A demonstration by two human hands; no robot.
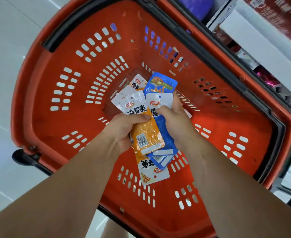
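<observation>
Both my hands are down inside a red plastic shopping basket (59,134), over its slotted floor. My left hand (122,129) grips a bunch of orange and white snack packets (147,136), thumb curled over their white tops. My right hand (173,121) holds blue and white snack packets (160,83) right beside them, fingers wrapped round their middle. The two bunches touch and overlap. One orange and white packet (152,172) pokes out below my hands, upside down, under the others; whether it is held or lying on the basket floor I cannot tell.
The basket has a black rim and handle (89,19) and a small black wheel (21,157) at its left corner. It stands on a pale tiled floor (7,48). Store shelves (261,40) with packaged goods run along the right side, close to the basket.
</observation>
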